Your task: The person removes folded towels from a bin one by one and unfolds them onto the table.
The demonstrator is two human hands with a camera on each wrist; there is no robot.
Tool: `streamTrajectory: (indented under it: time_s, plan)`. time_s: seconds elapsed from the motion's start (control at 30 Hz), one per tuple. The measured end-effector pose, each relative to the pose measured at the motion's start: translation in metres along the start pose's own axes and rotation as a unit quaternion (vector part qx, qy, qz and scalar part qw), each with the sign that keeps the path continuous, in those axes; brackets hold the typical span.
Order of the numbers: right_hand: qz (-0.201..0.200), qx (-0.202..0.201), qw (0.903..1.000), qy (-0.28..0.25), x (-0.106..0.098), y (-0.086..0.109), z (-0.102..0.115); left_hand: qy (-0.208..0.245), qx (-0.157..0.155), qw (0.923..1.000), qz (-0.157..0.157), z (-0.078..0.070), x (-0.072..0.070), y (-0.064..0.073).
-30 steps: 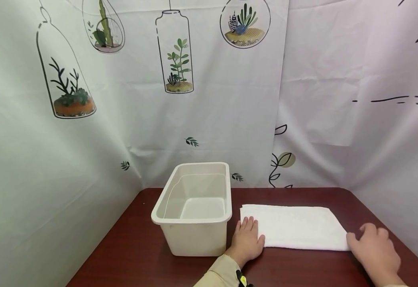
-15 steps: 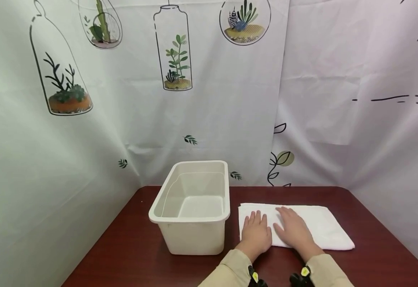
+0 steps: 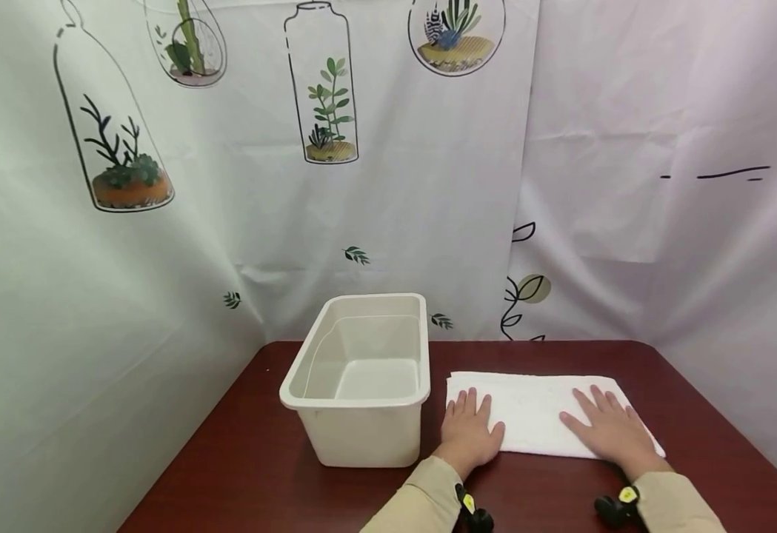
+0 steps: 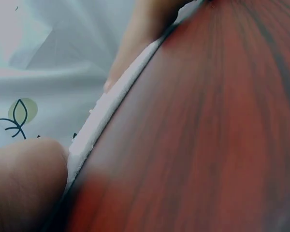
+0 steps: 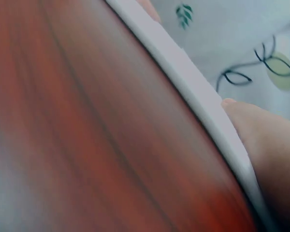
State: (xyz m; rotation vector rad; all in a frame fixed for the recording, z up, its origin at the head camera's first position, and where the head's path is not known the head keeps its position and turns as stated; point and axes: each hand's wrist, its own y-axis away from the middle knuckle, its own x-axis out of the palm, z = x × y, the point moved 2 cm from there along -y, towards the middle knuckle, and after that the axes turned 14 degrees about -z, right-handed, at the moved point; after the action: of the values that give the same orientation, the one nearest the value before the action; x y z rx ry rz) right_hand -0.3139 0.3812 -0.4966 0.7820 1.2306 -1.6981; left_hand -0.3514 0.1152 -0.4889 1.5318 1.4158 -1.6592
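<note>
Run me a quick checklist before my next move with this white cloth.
1. Cloth lying flat on the table: ok.
2. Left hand on it: ok, fingers at its left end.
3. Right hand on it: ok, toward its right end.
4. Bin apart from the cloth: ok, a gap shows.
5. Cloth gripped: not ok, fingers lie spread.
6. Cloth's underside smooth: cannot tell, hidden.

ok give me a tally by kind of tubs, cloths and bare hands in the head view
Tub: 1
White cloth: 1
Hands, left hand and right hand: 2
Total: 4
</note>
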Motion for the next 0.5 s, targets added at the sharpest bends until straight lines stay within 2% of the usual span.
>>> streamTrajectory:
  time_s: [0.13,0.23,0.4,0.5]
  plan:
    - [0.024,0.029,0.9993,-0.005,-0.011,0.003,-0.024,0.013,-0.020,0.9997,0.002,0.004,-0.004,0.002]
    - [0.041,0.056,0.9976,-0.002,-0.018,0.004,-0.036,0.015,-0.029,0.9994,-0.009,0.007,-0.007,0.002]
    - [0.059,0.088,0.9944,-0.005,-0.024,0.002,-0.047,0.026,-0.042,0.9983,-0.031,0.009,-0.010,0.002]
    - [0.049,0.097,0.9941,-0.003,-0.025,0.000,-0.047,0.024,-0.042,0.9979,-0.043,0.008,-0.008,0.001]
